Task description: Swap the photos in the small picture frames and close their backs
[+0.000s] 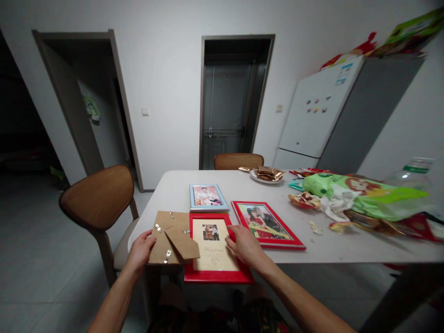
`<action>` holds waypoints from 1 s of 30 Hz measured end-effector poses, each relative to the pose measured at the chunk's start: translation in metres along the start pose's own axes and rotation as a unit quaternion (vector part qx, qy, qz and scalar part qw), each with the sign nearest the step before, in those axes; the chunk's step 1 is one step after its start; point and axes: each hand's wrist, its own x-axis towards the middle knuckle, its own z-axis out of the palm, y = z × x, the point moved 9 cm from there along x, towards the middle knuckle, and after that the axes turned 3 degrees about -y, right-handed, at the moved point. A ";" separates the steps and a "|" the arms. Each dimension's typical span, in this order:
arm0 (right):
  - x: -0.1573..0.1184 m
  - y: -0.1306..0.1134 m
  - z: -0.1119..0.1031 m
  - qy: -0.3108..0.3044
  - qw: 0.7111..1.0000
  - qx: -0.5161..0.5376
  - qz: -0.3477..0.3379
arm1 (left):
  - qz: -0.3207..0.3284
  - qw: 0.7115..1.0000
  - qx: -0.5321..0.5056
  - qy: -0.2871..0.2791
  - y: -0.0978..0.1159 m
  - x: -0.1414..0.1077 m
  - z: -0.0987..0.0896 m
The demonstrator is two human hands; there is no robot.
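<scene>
My left hand [141,249] is closed on the left edge of a brown frame backing board [157,245], which has metal clips and a fold-out stand on it. Beside it a red picture frame [222,278] lies face up, its front edge jutting over the table edge. Inside that frame is a cream sheet [211,254] with a small photo and faint print. My right hand [245,246] has its fingers bent around the frame's right side. The board's right part and stand overlap the frame's left side.
Behind lie a blue picture frame [208,209] and another red frame [284,244], both with photos. A plate [266,179] of wrapped snacks, a cut pomegranate [305,200] and a green bag [367,189] are on the table [347,252]. A chair [100,199] stands left.
</scene>
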 end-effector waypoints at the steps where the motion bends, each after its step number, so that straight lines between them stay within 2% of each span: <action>1: 0.000 0.006 0.003 -0.007 1.000 -0.008 0.009 | -0.003 1.000 0.011 0.000 -0.001 0.002 -0.007; 4: 0.000 0.014 0.011 -0.027 0.999 -0.021 0.030 | -0.001 0.998 0.058 0.000 -0.002 0.007 -0.018; 10: 0.006 0.015 0.015 -0.038 0.998 -0.013 0.047 | 0.029 0.980 0.194 0.020 0.003 0.014 -0.024; 13: 0.008 0.020 0.015 -0.020 0.999 0.014 0.049 | 0.064 0.958 0.272 0.060 0.014 0.010 -0.025; 16: 0.010 0.026 0.011 0.013 0.997 0.055 0.052 | 0.113 0.936 0.325 0.080 0.027 0.001 -0.015; 18: 0.010 0.029 0.009 0.022 0.991 0.110 0.067 | 0.142 0.925 0.344 0.076 0.033 -0.007 0.001; 20: 0.008 0.031 0.009 0.010 0.973 0.209 0.095 | 0.175 0.915 0.359 0.057 0.038 -0.017 0.023; 22: 0.004 0.028 0.013 -0.029 0.931 0.341 0.129 | 0.212 0.905 0.368 0.024 0.043 -0.030 0.053; 25: -0.003 0.015 0.016 -0.089 0.839 0.513 0.160 | 0.252 0.905 0.340 -0.040 0.047 -0.055 0.099; 26: -0.005 0.010 0.014 -0.096 0.817 0.546 0.160 | 0.262 0.906 0.324 -0.068 0.048 -0.063 0.115; 28: -0.006 0.003 0.007 -0.094 0.793 0.584 0.146 | 0.289 0.901 0.300 -0.121 0.051 -0.080 0.144; 30: -0.005 -0.001 0.001 -0.086 0.783 0.603 0.126 | 0.320 0.889 0.292 -0.148 0.057 -0.093 0.165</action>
